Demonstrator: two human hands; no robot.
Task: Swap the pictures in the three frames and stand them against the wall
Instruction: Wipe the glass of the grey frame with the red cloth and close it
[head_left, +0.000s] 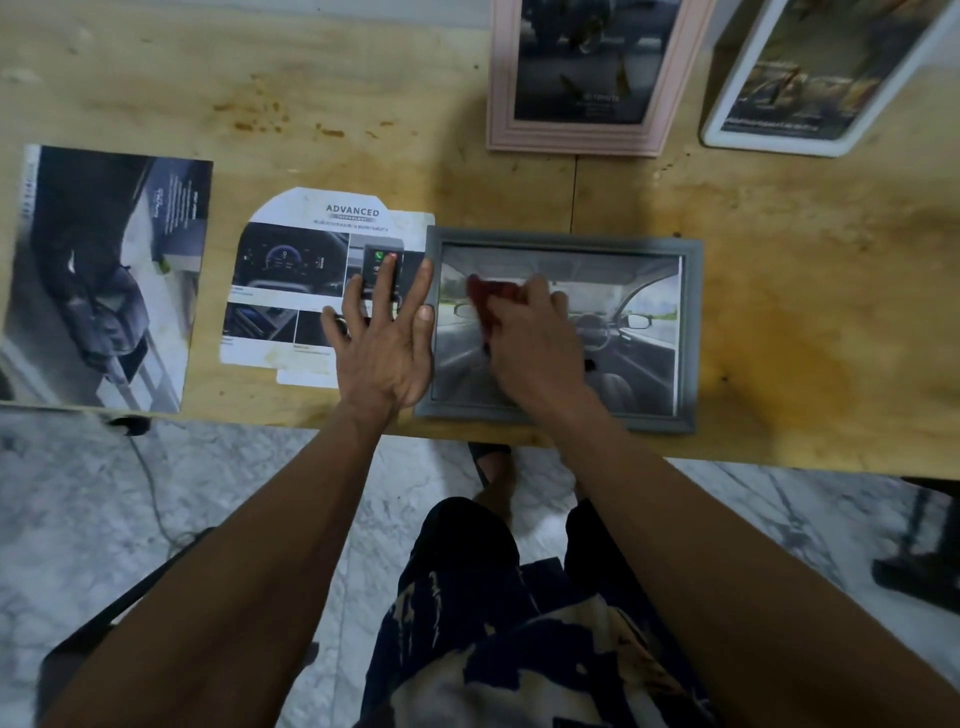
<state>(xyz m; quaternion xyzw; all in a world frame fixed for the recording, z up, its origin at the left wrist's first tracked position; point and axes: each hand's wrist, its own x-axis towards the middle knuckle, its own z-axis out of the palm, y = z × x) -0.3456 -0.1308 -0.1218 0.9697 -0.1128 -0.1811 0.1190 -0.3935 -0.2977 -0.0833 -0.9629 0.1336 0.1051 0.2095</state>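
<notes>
My left hand (384, 332) lies spread flat by the grey plastic frame (691, 332), which sits flat on the plywood counter (779, 249) holding a glossy car-interior print; my right hand (530, 338) pinches a red cloth (488, 296) on its glass

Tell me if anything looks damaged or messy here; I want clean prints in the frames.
The ADVANCED print beside the grey frame has trimmed corners, an uneven cut lower edge and yellowish marks. The wooden table is blotched with brownish stains. Nothing looks spilled or broken.
</notes>
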